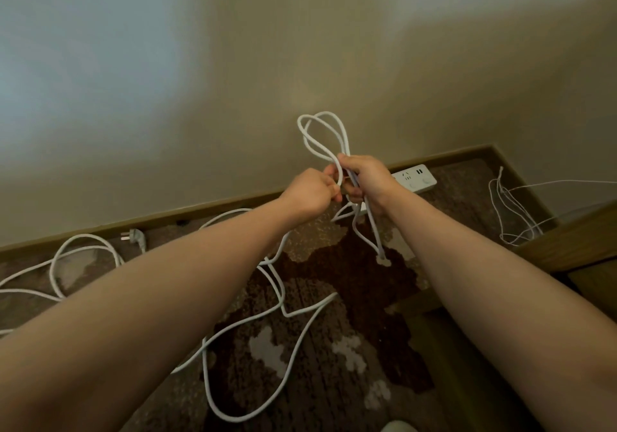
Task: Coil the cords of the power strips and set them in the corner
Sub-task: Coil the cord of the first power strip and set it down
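Head view: no brand or writing readable on strip [414, 181], white, on carpet [334, 365] by baseboard [200, 213] right of centre, partly hidden behind right hand [365, 179]. Right hand fingers curled round bundled loops of cord [320, 138], loops standing above fist. Left hand [309, 194] pinches same cord just beside. Rest of cord trails loose over carpet, lower centre. Plug [135, 234] lies near baseboard, left. Thin wires [510, 208] at right; furniture edge [574, 241] cut off by frame. Corner at upper right, floor open there.
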`<state>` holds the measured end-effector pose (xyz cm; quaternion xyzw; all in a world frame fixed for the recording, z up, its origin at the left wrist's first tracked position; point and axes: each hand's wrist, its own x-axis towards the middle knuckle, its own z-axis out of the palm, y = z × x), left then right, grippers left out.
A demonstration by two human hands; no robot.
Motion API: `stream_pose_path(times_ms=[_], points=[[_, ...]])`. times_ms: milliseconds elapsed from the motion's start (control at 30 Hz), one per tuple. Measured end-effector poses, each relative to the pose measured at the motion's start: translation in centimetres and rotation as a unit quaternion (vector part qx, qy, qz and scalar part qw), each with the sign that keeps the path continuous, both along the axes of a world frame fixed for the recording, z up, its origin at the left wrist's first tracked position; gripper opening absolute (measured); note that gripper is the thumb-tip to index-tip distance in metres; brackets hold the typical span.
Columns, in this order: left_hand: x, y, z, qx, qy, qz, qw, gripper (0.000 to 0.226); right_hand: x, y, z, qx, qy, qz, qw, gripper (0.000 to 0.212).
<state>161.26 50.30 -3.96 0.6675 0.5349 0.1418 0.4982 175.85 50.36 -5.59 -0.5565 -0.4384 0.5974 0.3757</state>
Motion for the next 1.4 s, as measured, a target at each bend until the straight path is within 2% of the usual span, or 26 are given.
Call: stream_pose_path(times_ms=[167,300,433,567,667,733,867,967,1167,1267,1400], points=[[-0.2,-0.2,0.2,-0.069,-0.012,0.022,0.997,0.032,0.6,0.4,0.4,0.0,0.041,0.019,0.999,0.036],[0.0,-0.5,0.5,-0.133,-0.073,0.047,0.987,0.03,0.2,0.5,0.3,0.016,0.009,0.012,1.0,0.03],[-0.2,-0.6,0.0,-0.095,-0.075,0.028,0.992,0.032,0.3,0.6,0.2,0.029,-0.016,-0.049,0.998,0.033],[-2.3,-0.8,-1.3,-0.033,-0.04,-0.017,0.999,0.03,0.4,0.5,-0.1,0.031,-0.028,-0.058,0.997,0.029],[-4.3,-0.8,-2.3,-0.035,-0.031,-0.036,0.998,0.029,0.4,0.4,-0.3,0.023,-0.022,-0.074,0.997,0.028],[-5.3,-0.7,-2.8,-0.06,-0.042,-0.037,0.997,0.03,0.5,0.5,-0.4,0.012,0.004,-0.095,0.995,0.03],[-6.4,-1.0,-3.1,-0.091,-0.043,-0.072,0.992,0.029,0.4,0.4,-0.3,-0.008,0.112,-0.099,0.989,0.029],[-7.0,-2.3,-3.4,-0.107,-0.037,-0.103,0.988,0.029,0.1,0.1,0.1,-0.007,0.133,-0.1,0.986,0.03],[-9.1,-2.9,-3.7,-0.065,0.015,-0.128,0.99,0.028,0.8,0.3,-0.1,0.001,0.073,-0.191,0.979,0.029],[-11.4,-1.2,-2.9,-0.024,0.052,-0.093,0.994,0.024,1.7,0.6,-0.3,0.013,0.031,-0.238,0.971,0.029],[-14.8,1.1,-2.5,0.004,0.089,-0.04,0.995,0.019,1.9,0.8,-0.3,0.016,-0.026,-0.251,0.967,0.028]])
